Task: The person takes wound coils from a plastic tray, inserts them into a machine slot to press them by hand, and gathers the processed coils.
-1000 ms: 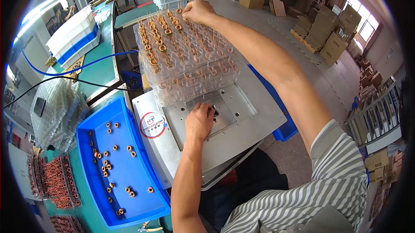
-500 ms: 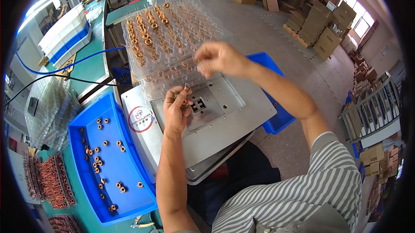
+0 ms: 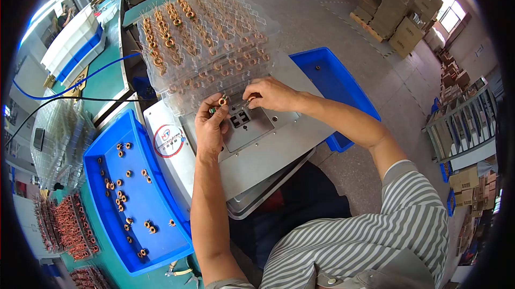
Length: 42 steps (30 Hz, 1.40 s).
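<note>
Raised over the metal machine top, my left hand (image 3: pixel 211 125) is closed, pinching a copper-wound ring coil (image 3: pixel 223 100) between thumb and fingertips. A bit of green shows lower in its grip. To the right, my right hand (image 3: pixel 273 94) is closed at the fingertips on another small copper coil (image 3: pixel 252 98), partly covered by the fingers. Below and between both hands lies a metal plate (image 3: pixel 252 130) with a dark slotted insert (image 3: pixel 237 120). Behind them rises a stack of clear plastic trays (image 3: pixel 225 55) holding rows of copper coils with wire leads.
A blue bin (image 3: pixel 155 224) with scattered coils stands at left. Another blue bin (image 3: pixel 343 88) sits beyond my right forearm. Blue and black cables (image 3: pixel 80 99) cross the green bench. Pliers (image 3: pixel 179 272) lie near the bin, and cartons (image 3: pixel 389 23) are piled farther back.
My right hand has come down and left from beside the trays to near my left hand, with a coil now visible at its fingers. My left hand has risen slightly; the view has shifted.
</note>
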{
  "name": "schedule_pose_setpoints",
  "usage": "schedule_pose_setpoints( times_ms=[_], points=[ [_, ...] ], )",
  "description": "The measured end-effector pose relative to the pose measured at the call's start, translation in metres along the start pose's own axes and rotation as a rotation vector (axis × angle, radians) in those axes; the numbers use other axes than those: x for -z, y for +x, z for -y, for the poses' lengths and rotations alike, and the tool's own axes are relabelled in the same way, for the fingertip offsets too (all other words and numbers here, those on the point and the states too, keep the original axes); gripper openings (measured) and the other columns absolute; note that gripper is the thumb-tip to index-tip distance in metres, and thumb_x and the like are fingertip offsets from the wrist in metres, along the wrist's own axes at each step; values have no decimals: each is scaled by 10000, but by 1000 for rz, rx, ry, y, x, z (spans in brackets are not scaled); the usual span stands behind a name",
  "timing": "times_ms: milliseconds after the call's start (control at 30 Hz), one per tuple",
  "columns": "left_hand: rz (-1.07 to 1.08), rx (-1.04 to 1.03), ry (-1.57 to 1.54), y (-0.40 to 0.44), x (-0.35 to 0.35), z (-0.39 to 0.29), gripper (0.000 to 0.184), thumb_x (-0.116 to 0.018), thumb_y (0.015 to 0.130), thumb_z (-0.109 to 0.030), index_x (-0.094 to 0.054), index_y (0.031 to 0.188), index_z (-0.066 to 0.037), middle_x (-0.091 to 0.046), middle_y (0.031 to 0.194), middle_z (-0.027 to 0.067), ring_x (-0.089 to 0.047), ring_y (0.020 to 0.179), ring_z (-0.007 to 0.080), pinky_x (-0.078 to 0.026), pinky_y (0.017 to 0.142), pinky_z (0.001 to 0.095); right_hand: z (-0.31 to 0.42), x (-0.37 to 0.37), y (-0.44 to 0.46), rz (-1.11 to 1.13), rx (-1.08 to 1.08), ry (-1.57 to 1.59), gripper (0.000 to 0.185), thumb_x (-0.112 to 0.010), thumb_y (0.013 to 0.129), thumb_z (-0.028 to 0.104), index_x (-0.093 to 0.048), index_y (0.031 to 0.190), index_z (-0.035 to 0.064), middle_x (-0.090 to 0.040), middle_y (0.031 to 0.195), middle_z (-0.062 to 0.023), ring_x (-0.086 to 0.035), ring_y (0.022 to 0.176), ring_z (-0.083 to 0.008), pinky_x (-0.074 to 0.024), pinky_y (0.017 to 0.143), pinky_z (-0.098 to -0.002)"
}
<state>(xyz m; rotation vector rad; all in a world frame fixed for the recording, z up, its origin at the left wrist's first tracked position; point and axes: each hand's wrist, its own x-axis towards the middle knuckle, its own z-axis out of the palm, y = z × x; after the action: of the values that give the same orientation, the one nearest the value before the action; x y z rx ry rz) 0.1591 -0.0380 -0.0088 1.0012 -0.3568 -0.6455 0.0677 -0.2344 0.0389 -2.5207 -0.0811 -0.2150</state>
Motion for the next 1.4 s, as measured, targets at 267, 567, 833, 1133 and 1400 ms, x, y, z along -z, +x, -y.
schedule_pose_setpoints(
  times_ms=[267,567,833,1133,1400],
  points=[
    [-5,25,10,1,0,-3,348,-655,866,-25,-571,1203,-30,-572,900,0,-565,701,73,-364,469,170,8,-19,8,90,48,-117,142,-679,793,60,-645,920,8,-621,931,-155,-615,930,-346,-480,829,-431],
    [-5,23,12,1,-1,-4,334,-654,863,-22,-578,1189,-24,-568,900,1,-556,693,72,-358,467,173,5,-28,9,93,108,-101,136,-690,782,61,-652,903,10,-613,900,-167,-617,891,-354,-487,795,-438],
    [-8,34,3,0,-1,-5,327,-659,856,-22,-595,1176,-48,-585,898,-7,-560,692,67,-345,470,173,-4,-53,15,102,208,-162,145,-680,773,53,-676,914,16,-618,885,-181,-625,868,-356,-496,797,-432],
    [-11,22,32,1,0,0,299,-679,838,-9,-568,1114,-31,-594,854,-9,-560,660,59,-362,468,180,10,-47,16,178,170,-240,150,-634,737,24,-683,879,20,-633,876,-181,-632,873,-346,-511,788,-439],
    [-11,43,115,1,1,-1,364,-672,851,-35,-565,1199,-17,-574,847,-10,-514,654,50,-367,476,180,5,-58,14,166,191,-296,185,-614,726,4,-668,902,17,-637,889,-196,-635,895,-353,-520,807,-440]
  ],
)
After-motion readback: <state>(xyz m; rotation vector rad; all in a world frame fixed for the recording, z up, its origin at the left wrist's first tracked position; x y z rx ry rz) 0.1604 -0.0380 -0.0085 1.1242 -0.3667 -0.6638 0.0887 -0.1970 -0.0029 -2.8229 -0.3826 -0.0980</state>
